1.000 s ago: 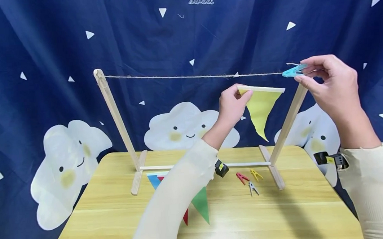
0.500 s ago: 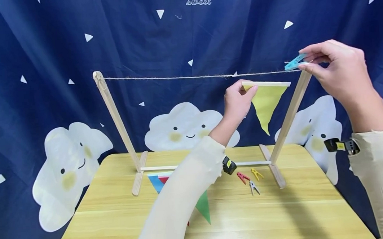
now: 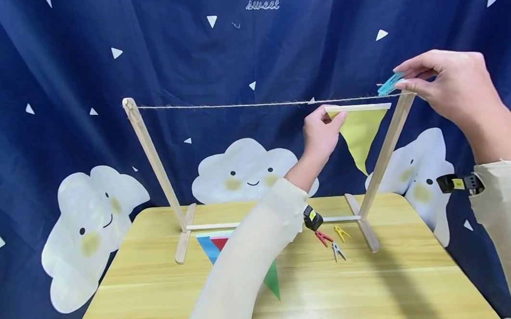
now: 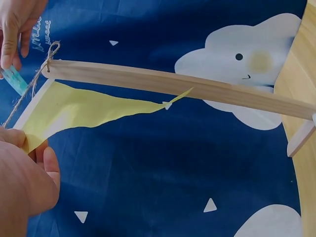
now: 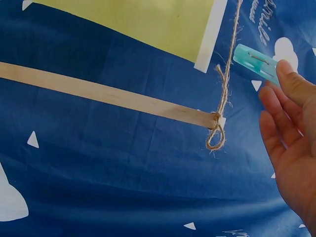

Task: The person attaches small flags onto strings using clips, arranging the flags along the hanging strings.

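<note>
My left hand (image 3: 323,133) pinches the upper left corner of a yellow triangular pennant (image 3: 362,130), whose white top strip lies just below the twine (image 3: 235,105). The pennant hangs point down near the right post. My right hand (image 3: 455,81) pinches a light blue clothespin (image 3: 391,83) between thumb and fingers, beside the right end of the twine. In the right wrist view, the clothespin (image 5: 256,63) has its nose close to the twine (image 5: 232,44), apart from the pennant's white strip (image 5: 211,37).
A wooden frame with a left post (image 3: 156,160) and right post (image 3: 385,157) stands on the table (image 3: 353,294). Red (image 3: 323,238), yellow (image 3: 341,233) and grey (image 3: 338,251) clothespins lie there. Blue (image 3: 208,246), red (image 3: 220,242) and green (image 3: 272,281) pennants are partly behind my left sleeve.
My left hand has moved right and slightly up with the yellow pennant, its strip now nearer the twine. My right hand has risen, and the clothespin sits higher and more steeply tilted.
</note>
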`<act>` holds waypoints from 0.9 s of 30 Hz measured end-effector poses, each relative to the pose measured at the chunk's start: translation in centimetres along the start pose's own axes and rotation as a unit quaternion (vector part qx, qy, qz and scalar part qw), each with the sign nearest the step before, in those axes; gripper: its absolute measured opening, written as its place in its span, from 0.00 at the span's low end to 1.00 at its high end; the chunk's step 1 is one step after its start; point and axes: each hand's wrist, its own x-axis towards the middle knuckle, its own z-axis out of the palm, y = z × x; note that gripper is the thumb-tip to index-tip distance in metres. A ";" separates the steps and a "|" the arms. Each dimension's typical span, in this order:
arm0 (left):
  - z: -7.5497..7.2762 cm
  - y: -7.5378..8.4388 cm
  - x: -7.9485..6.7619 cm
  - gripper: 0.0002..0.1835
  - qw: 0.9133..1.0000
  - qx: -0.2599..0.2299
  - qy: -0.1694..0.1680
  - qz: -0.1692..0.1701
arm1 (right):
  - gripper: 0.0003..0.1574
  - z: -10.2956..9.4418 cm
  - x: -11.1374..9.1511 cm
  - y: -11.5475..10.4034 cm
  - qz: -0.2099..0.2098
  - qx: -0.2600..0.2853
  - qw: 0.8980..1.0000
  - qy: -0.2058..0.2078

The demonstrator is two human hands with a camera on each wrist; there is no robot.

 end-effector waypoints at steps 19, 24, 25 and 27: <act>1.4 0.7 0.2 0.07 1.000 -0.014 0.007 0.003 | 0.16 -0.5 1.3 -0.7 0.011 0.007 1.000 -0.024; 1.7 0.7 0.2 0.07 1.000 -0.019 0.006 0.005 | 0.17 -0.4 1.4 -0.7 0.017 0.005 0.999 -0.035; 1.7 0.7 0.1 0.07 1.000 -0.021 0.005 0.005 | 0.17 -0.4 1.4 -0.7 0.021 0.006 0.999 -0.039; 1.8 0.7 0.1 0.07 1.000 -0.024 0.003 0.002 | 0.17 -0.3 1.5 -0.7 0.023 0.003 0.999 -0.045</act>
